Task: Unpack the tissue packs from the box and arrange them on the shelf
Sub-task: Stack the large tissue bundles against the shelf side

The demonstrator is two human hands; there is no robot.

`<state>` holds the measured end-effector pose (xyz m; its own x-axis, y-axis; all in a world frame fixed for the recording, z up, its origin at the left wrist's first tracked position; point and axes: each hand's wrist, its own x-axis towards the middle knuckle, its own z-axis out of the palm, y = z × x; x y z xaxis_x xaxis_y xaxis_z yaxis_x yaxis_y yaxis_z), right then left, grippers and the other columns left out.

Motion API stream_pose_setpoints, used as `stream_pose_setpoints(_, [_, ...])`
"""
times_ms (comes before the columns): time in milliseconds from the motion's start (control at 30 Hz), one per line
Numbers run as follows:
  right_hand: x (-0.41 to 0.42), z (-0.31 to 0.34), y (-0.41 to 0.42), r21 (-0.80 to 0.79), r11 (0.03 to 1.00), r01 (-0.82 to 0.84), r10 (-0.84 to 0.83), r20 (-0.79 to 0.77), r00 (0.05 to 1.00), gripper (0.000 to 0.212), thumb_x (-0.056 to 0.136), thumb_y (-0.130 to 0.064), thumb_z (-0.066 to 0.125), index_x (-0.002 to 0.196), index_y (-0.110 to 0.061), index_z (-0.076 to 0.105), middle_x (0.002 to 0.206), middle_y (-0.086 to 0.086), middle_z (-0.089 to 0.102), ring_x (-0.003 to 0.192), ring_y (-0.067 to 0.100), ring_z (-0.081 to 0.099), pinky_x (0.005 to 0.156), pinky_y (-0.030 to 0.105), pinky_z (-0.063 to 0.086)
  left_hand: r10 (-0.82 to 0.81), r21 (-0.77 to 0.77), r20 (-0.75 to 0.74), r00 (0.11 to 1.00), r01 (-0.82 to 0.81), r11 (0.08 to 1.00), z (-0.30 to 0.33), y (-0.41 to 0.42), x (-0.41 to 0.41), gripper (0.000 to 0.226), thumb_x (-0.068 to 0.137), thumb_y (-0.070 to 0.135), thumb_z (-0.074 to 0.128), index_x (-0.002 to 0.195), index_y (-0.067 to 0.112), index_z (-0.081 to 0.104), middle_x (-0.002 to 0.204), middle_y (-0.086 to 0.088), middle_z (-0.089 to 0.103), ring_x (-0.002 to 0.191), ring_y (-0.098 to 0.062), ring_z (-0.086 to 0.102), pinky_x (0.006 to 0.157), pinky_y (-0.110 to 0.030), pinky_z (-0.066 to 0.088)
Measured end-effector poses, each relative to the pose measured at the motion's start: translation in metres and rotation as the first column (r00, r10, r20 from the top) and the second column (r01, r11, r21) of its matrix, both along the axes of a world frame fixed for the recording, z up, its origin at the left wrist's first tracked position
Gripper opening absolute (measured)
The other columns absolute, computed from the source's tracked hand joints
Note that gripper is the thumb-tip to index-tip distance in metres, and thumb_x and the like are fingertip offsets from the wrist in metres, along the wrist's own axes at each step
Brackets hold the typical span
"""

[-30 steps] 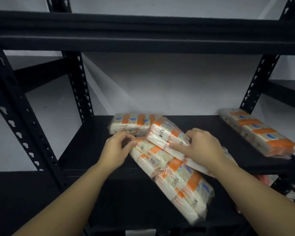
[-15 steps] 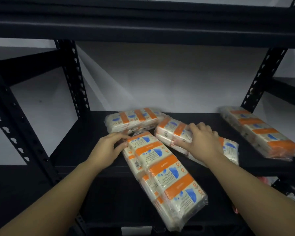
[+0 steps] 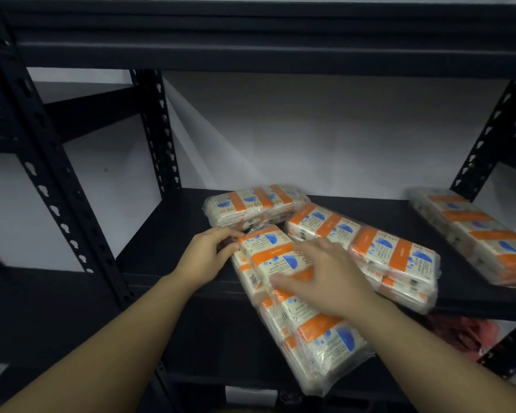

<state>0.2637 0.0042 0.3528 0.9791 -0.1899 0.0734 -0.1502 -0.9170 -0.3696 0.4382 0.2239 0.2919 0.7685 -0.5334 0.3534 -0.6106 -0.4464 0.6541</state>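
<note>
Several plastic-wrapped tissue packs, white with orange bands and blue marks, lie on the black shelf [image 3: 167, 234]. The nearest pack [image 3: 319, 344] sticks out over the shelf's front edge. My left hand [image 3: 206, 257] grips its far left corner. My right hand [image 3: 325, 275] lies flat on top of it with fingers spread. A second pack [image 3: 396, 257] rests just to the right, beside my right hand. A third pack [image 3: 253, 207] sits behind, near the wall. A fourth pack [image 3: 477, 234] lies at the far right of the shelf. No box is in view.
An upper shelf beam [image 3: 251, 40] runs overhead. Perforated black uprights stand at the left [image 3: 51, 180], at the back left [image 3: 158, 129] and at the right [image 3: 489, 135]. A reddish bag [image 3: 465, 335] shows below the shelf at the right.
My right hand let go of the second pack, which now lies flat on the shelf, and moved left onto the nearest pack. The nearest pack turned label side up.
</note>
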Motion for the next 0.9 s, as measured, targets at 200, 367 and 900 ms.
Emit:
stream_pose_setpoints(200, [-0.003, -0.009, 0.021, -0.046, 0.997, -0.054, 0.048, -0.13, 0.99, 0.13, 0.057, -0.09, 0.069, 0.162, -0.04, 0.01, 0.163, -0.007, 0.024, 0.145, 0.021, 0.033, 0.112, 0.046, 0.042, 0.002, -0.039, -0.018, 1.0, -0.003, 0.999, 0.0, 0.01, -0.003, 0.025, 0.097, 0.021, 0.071, 0.121, 0.028, 0.072, 0.117, 0.016, 0.068, 0.105, 0.004, 0.066, 0.088, -0.018, 0.055])
stream_pose_setpoints(367, [0.014, -0.001, 0.016, -0.066, 0.99, -0.122, 0.11, -0.162, 0.981, 0.126, 0.056, -0.083, 0.078, 0.161, -0.046, 0.017, 0.164, -0.005, 0.024, 0.149, 0.023, 0.029, 0.113, 0.05, 0.04, 0.069, -0.075, 0.017, 0.997, -0.068, 0.995, -0.003, 0.035, -0.008, 0.021, 0.096, 0.025, 0.073, 0.115, 0.03, 0.074, 0.105, 0.018, 0.068, 0.099, 0.002, 0.066, 0.082, -0.015, 0.054])
stream_pose_setpoints(900, [0.044, 0.005, 0.018, -0.164, 0.958, -0.235, 0.228, -0.057, 0.972, 0.095, 0.079, -0.065, 0.078, 0.159, -0.038, 0.034, 0.166, -0.008, 0.033, 0.149, 0.018, 0.033, 0.119, 0.041, 0.031, 0.078, 0.026, 0.156, 0.985, -0.083, 0.996, 0.011, 0.062, -0.02, 0.075, 0.073, 0.056, 0.088, 0.138, 0.033, 0.057, 0.135, 0.02, 0.048, 0.123, 0.001, 0.047, 0.101, -0.025, 0.046])
